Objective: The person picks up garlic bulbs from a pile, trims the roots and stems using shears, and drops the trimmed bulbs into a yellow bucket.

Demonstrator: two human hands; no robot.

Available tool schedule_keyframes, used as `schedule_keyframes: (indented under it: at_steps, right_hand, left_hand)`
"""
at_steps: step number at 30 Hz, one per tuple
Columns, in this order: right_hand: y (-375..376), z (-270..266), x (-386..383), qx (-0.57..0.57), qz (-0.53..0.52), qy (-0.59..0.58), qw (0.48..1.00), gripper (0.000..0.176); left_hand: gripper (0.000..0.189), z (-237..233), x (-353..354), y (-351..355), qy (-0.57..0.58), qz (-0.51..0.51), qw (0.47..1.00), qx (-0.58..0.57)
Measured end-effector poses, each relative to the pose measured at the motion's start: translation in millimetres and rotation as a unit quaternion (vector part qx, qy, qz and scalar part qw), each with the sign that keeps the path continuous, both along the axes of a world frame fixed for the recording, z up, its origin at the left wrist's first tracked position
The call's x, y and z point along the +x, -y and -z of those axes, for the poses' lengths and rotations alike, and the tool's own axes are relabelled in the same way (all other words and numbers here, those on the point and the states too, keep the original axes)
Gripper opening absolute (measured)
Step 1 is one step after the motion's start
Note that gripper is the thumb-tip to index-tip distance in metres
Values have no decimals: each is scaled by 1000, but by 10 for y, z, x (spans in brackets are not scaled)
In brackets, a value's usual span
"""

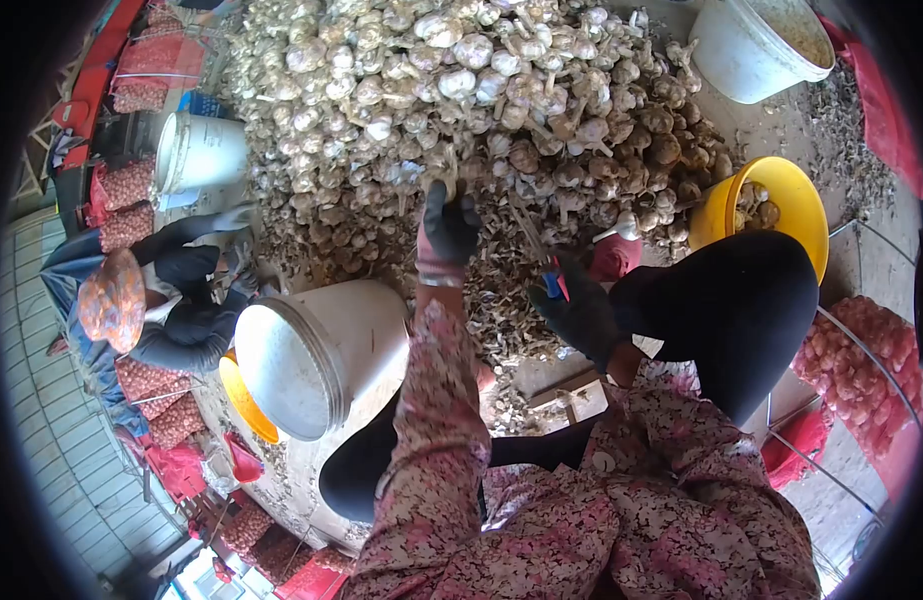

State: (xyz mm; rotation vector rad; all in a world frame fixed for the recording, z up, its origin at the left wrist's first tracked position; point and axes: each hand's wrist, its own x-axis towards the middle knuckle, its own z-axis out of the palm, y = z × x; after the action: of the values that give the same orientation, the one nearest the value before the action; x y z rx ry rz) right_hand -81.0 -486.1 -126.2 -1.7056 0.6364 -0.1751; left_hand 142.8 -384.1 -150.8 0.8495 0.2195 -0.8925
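Head view: left hand (449, 225) pushed into garlic pile (461, 90), grip on any bulb can't be told. Right hand (581, 312) clamped on shears (549, 283). Blades are pointed near the left wrist, so glove could easily get nicked. Loose bulbs could be knocked down toward white bucket (321, 355).

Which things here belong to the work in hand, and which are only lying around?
In use: left hand, reaching into the garlic pile; right hand, gripping shears; yellow bucket holding some garlic.
Lying about: nearest white bucket; red mesh sacks; another person, at the left.
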Motion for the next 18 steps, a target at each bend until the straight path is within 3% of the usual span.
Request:
schedule_keyframes:
  at_steps: [1,3,7,8,9,11,13,14,15,17,18]
  right_hand:
    - [-20,3,6,-87,-11,29,996,60]
    - [-61,-56,-15,-100,-37,14,994,60]
    - [-187,-104,-162,-158,-79,9,984,61]
    - [-191,-169,-220,-81,-105,-29,991,55]
    - [-191,-243,-269,-82,-108,-29,990,55]
    - [-197,-349,-336,-10,-224,-123,967,52]
    - [-277,-403,-399,-22,-234,-98,967,51]
    - [-315,-424,-421,-31,-240,-74,968,50]
    - [-362,-424,-443,-34,-244,-71,967,50]
    - [-456,-393,-472,26,-251,-56,966,46]
    - [-488,-384,-487,23,-254,-55,965,46]
  left_hand:
    - [27,-205,-242,-2,-19,-39,999,-25]
    - [27,-353,-597,-135,-35,-78,995,-51]
    - [26,-424,-1118,-522,20,-10,999,24]
    - [25,-413,-1198,-642,48,-7,998,39]
    - [24,-408,-1269,-766,77,-5,996,54]
    - [24,-454,-1377,-909,55,-18,998,30]
    - [23,-459,-1469,-1001,32,-83,994,-58]
    - [10,-463,-1503,-1062,38,-66,993,-86]
    - [10,-459,-1549,-1115,41,-71,993,-88]
    - [12,-517,-1643,-1162,84,-98,989,-75]
    - [30,-466,-1676,-1226,122,-75,985,-96]
